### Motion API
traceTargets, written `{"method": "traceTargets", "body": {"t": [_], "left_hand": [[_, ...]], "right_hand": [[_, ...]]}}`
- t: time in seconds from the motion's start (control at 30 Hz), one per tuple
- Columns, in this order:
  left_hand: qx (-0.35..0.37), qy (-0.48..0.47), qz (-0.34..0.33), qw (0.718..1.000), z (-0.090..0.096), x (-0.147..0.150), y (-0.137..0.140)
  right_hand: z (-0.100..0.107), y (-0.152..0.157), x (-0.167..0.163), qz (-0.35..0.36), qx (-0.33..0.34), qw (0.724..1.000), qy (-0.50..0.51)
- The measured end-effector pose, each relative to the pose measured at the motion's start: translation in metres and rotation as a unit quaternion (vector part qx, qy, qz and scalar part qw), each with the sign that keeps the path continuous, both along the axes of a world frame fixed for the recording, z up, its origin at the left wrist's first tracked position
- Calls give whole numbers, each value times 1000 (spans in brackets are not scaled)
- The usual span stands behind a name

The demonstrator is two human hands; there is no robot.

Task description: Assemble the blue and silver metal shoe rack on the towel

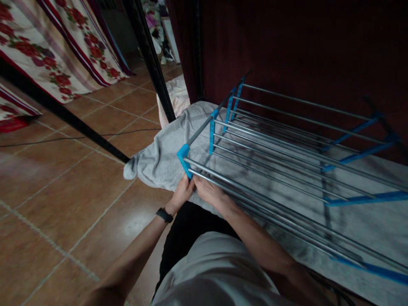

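Note:
A drying rack [264, 170] of thin metal rods with blue plastic joints lies on a grey blanket [162, 157]. At its near left corner, a blue plastic bracket [184, 158] holds the ends of the rods. My left hand [182, 190], a black band on the wrist, is closed on the lower end of this bracket. Right beside it, my right hand [208, 191] is closed at the same corner, under the nearest rods. The two hands almost touch. The fingertips of both are partly hidden.
Black metal posts [153, 63] rise at the left of the blanket. A dark red cloth [302, 46] hangs behind the rack. Left are brown floor tiles [63, 182], a thin black cable [79, 137] and a floral curtain [63, 51]. A striped cloth [172, 95] lies beyond the blanket.

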State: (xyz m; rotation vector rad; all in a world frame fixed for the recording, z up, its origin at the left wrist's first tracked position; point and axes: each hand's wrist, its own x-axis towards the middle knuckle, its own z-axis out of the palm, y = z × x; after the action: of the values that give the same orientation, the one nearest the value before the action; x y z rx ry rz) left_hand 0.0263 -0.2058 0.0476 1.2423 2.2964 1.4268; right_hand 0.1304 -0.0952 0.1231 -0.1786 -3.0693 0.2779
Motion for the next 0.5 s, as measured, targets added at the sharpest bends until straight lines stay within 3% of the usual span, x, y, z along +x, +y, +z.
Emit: {"method": "traceTargets", "body": {"t": [0.5], "left_hand": [[-8,-2,-2,1000,3,-2,1]], "right_hand": [[-3,1,-4,-5,-49,999,-5]]}}
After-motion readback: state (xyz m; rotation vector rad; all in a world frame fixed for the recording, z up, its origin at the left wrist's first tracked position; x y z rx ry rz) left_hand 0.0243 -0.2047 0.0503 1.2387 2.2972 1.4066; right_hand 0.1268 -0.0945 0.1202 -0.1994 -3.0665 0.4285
